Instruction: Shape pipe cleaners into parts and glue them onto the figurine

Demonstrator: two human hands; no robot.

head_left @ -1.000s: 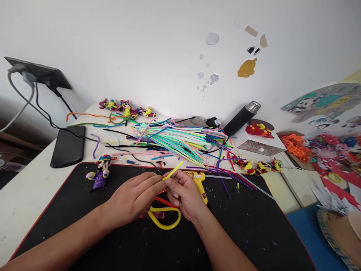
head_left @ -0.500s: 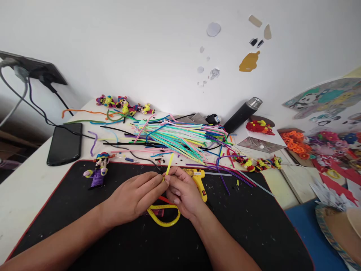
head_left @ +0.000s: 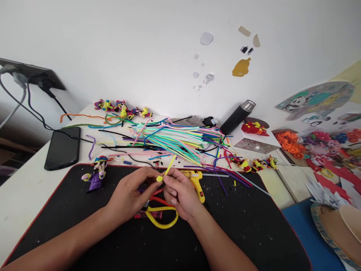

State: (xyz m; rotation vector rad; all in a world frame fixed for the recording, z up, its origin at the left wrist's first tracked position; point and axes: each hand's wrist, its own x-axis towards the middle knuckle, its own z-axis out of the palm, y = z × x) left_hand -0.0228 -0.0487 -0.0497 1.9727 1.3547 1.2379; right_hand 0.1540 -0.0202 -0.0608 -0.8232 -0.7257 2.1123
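Observation:
A yellow pipe cleaner (head_left: 170,165) sticks up from between the thumb and fingers of my right hand (head_left: 182,194), which is closed on it. At its other end is a small rounded yellow coil, pinched by the thumb and fingertips of my left hand (head_left: 126,192). Under my hands lies a tool with yellow and red handles (head_left: 163,226); its head is partly hidden. Just beyond my right hand rests a yellow glue gun (head_left: 200,190). To the left of my left hand lies a doll in a purple garment (head_left: 96,180), made of pipe cleaners.
A black mat (head_left: 135,244) covers the front of the table. Behind it lies a pile of coloured pipe cleaners (head_left: 172,139). A phone (head_left: 63,148) is on the left, a tilted black thermos (head_left: 235,120) at the back right. Small dolls (head_left: 121,109) lie by the wall.
My left hand's fingers have drawn back and bent, uncovering the yellow coil. My right hand keeps its pinch on the pipe cleaner. The view has shifted slightly.

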